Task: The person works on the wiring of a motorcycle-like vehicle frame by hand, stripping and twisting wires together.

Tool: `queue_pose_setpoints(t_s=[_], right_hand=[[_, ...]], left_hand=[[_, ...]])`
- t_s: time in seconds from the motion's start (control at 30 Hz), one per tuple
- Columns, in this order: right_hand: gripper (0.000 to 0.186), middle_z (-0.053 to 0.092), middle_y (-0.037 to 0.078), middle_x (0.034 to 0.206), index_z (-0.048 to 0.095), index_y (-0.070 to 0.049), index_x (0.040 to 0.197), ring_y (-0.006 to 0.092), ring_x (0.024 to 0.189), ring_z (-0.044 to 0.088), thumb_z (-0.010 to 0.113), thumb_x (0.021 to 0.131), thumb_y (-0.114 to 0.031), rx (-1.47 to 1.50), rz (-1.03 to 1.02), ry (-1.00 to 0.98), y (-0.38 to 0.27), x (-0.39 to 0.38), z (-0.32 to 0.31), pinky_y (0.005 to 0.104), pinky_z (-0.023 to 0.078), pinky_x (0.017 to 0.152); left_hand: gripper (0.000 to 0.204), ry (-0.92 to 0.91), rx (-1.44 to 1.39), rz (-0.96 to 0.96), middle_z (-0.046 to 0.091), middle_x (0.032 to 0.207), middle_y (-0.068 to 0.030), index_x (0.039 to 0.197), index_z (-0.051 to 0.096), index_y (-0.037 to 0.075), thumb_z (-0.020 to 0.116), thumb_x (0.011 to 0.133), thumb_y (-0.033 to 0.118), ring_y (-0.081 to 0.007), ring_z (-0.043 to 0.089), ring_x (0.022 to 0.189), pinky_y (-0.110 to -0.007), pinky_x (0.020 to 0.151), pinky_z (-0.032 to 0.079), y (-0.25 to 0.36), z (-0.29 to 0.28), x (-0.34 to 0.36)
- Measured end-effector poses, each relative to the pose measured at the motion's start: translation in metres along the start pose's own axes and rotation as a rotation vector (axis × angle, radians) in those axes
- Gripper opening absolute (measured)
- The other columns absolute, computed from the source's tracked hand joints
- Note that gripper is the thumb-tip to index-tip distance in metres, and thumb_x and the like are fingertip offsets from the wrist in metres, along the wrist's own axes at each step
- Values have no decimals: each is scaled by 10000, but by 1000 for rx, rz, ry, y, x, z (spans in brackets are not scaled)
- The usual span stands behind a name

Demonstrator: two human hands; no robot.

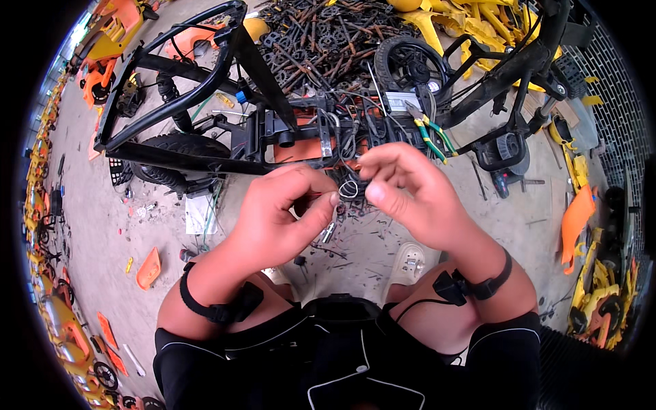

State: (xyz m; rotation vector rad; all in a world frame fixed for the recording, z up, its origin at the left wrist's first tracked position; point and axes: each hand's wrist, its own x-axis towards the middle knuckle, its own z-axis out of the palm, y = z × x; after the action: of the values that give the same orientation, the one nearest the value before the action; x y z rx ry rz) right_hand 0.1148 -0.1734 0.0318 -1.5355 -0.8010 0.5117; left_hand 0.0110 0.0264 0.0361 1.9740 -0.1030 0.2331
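Observation:
Both hands are over the wiring of a black scooter frame [184, 102]. My left hand [283, 212] is closed in a pinch at thumb and forefinger, with a bit of red wire showing by its fingers. A thin white wire loop [349, 189] curls out beside its fingertips, between the two hands. My right hand [413, 195] is half curled, thumb and forefinger apart, close to the loop; I see nothing gripped in it. Behind it, pliers with green and yellow handles [435, 140] lie on the frame. A bundle of dark cables [352, 123] runs along the frame's middle.
A heap of rusty metal parts [314, 41] rises beyond the frame, with yellow plastic panels [488, 24] to its right. A loose wheel [410, 61] leans there. An orange piece [148, 268] and a white sheet [200, 214] lie on the floor at left.

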Motion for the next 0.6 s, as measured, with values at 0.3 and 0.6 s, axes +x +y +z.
queue_pose_setpoints(t_s=[0.3,0.6], right_hand=[[317,649,73,1065,697,-102,1024,275,917,621,817,736,-160,-737,-640,-54,1,6,-8,370,518,762],[115,617,34,793,670,-76,844,229,747,603,755,805,-144,-527,-468,-10,6,3,3,341,488,674]], left_hand=[[36,-130,-296,-155,585,796,7,910,656,9,668,903,41,-50,493,692,-228,585,415,-7,2,-3],[37,-119,-168,-74,594,781,-13,913,656,13,677,887,29,-76,528,683,-246,595,437,-5,4,-2]])
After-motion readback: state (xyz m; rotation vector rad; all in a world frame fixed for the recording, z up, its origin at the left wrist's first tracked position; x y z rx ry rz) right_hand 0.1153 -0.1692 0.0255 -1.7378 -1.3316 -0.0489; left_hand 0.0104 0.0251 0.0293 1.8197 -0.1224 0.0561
